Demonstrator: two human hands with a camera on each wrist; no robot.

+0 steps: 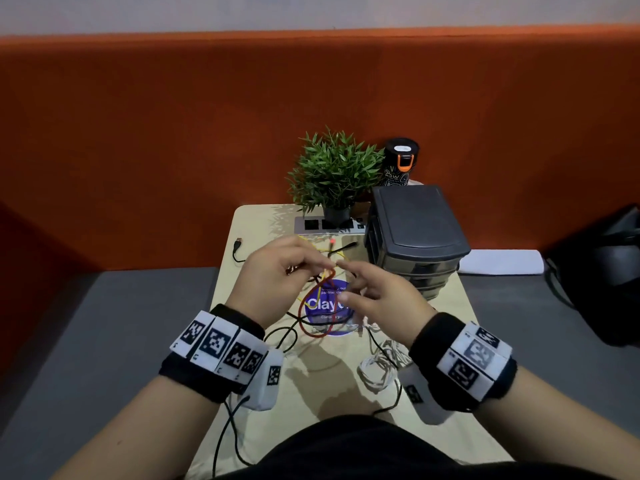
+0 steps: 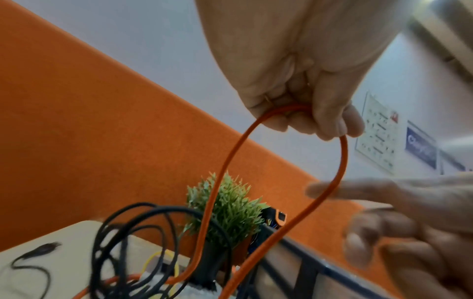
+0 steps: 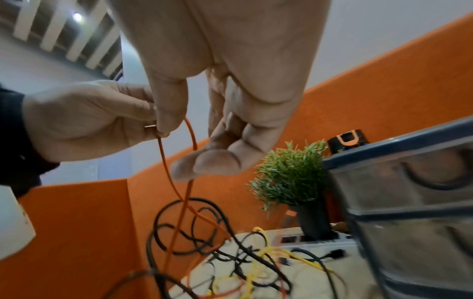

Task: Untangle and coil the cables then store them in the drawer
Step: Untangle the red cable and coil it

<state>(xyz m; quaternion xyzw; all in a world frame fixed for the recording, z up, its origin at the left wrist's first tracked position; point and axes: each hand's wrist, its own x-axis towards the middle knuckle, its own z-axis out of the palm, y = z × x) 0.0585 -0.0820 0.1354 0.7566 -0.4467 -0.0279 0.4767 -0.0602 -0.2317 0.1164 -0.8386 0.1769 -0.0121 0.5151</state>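
— Any writing legible?
— "Clay…" in white on the purple round sticker point(image 1: 329, 303) at the table point(image 1: 460, 341) centre, rest covered by cables; small lines above and below too blurred to read. Wall poster point(image 2: 379, 131) in the left wrist view: unreadable. Black-and-white coded tags on both wristbands point(image 1: 221, 344).
— Left hand point(image 1: 273, 275)?
— Raised above the table, fingers curled, thumb and fingertips pinched on the top of the orange cable point(image 2: 225, 176); loop hanging down toward 6 o'clock into the tangle.
— Right hand point(image 1: 377, 292)?
— Just at 3 o'clock of the left, fingertips almost meeting it. Fingers loosely extended, apart, against one strand of the orange loop; clamped on it or not, cannot tell.
— Other cables?
— Black cables point(image 3: 204, 228) and yellow cable point(image 3: 279, 252) knotted under the hands; white cable point(image 1: 377, 368) bundled at 5 o'clock.
— Drawer unit point(image 1: 415, 237)?
— At 2 o'clock of the hands, drawers closed. Potted plant point(image 1: 332, 171) at 12, black bottle point(image 1: 400, 164) at 1, power strip point(image 1: 329, 225) under the plant.
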